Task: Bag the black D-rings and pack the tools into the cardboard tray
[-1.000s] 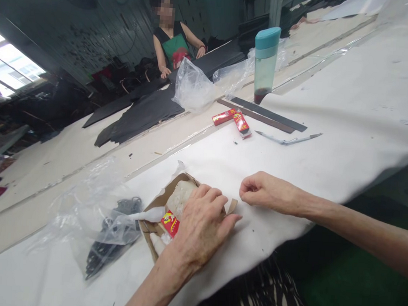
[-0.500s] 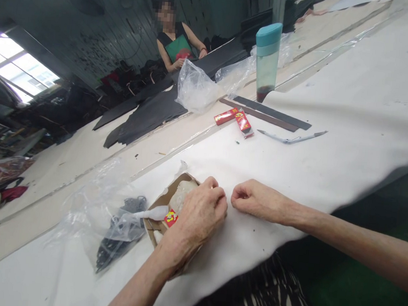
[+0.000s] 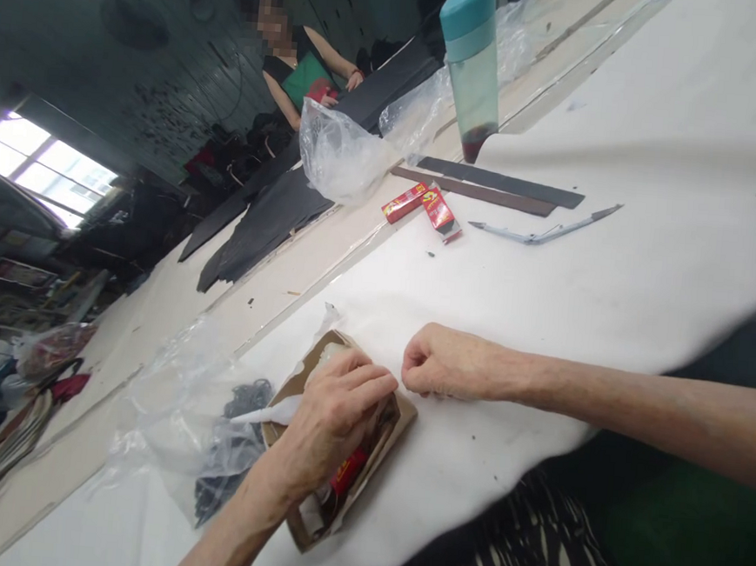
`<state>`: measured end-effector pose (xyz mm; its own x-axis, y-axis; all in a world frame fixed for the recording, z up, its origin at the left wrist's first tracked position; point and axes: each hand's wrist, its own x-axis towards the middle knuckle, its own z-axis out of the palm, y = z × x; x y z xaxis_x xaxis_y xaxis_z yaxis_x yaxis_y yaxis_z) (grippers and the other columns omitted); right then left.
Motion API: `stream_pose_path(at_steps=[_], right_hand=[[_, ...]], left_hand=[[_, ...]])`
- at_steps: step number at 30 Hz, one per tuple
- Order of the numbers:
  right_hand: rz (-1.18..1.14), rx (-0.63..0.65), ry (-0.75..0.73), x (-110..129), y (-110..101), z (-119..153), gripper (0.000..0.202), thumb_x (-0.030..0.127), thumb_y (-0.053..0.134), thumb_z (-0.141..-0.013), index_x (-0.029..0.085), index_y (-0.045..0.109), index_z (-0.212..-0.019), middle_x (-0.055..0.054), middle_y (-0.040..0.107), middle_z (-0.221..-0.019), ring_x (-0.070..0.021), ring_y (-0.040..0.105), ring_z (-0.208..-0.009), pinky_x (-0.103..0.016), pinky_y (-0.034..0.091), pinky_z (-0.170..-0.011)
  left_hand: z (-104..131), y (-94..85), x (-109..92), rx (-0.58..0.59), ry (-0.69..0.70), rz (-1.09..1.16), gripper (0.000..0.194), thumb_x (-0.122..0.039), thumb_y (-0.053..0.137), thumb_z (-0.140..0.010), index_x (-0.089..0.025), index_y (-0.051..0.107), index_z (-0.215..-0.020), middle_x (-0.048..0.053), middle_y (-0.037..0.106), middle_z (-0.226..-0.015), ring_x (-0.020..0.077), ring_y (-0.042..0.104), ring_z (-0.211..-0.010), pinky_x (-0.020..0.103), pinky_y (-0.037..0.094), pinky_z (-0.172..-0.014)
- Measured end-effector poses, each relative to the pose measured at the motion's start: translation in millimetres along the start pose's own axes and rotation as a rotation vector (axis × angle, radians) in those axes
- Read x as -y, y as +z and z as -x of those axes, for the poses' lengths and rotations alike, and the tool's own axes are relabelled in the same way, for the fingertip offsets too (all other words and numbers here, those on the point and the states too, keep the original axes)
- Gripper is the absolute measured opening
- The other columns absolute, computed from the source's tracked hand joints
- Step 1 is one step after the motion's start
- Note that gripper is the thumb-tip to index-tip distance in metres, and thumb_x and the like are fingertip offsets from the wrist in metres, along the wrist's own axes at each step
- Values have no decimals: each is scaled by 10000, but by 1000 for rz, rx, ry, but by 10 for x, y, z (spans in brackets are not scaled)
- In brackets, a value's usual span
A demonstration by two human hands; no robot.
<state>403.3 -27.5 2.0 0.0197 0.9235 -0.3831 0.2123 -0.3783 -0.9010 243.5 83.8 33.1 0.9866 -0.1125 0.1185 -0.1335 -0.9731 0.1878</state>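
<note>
My left hand reaches into a small brown cardboard box lying on the white sheet, its fingers curled over a pale plastic-wrapped packet inside. A red label shows in the box under the hand. My right hand rests on the sheet just right of the box as a closed fist, touching the box's upper corner. Whether it pinches something small, I cannot tell.
A clear plastic bag with black parts lies left of the box. Farther off are two red packets, a metal tool, dark strips, a teal bottle and crumpled plastic. Another person stands at the far end.
My left hand went from lying flat on the box to digging into it, and the box tipped open toward me. My right fist slid left up to the box.
</note>
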Motion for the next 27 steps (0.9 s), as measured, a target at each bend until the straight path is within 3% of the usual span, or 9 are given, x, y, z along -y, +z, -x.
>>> stream_pose_path(at_steps=[8,14,27], right_hand=[[23,101,-7,-34,-19,-124,149,183,494,-593,154,630,-646,21,507,-506,-87,403,-437,-222,274,-412],[45,91,-31,-57,3,-156,153,210,516,-585,172,640,-666,7,546,-548,-111,452,-487,-228,303,-427],[78,75,32,18,-1,-90,103,193,570,-637,163,646,-700,-29,603,-629,-139,503,-559,-244,351,-467]], left_hand=[[180,91,-30,-134,26,-47,210,-94,471,-882,-182,606,-1017,93,709,-954,184,628,-839,320,533,-706],[219,137,-79,-159,-45,-39,199,-54,515,-854,-155,635,-977,127,696,-999,196,646,-885,324,559,-731],[258,150,-120,-181,-92,-86,236,-58,534,-844,-182,642,-1013,98,704,-1014,196,676,-917,306,583,-789]])
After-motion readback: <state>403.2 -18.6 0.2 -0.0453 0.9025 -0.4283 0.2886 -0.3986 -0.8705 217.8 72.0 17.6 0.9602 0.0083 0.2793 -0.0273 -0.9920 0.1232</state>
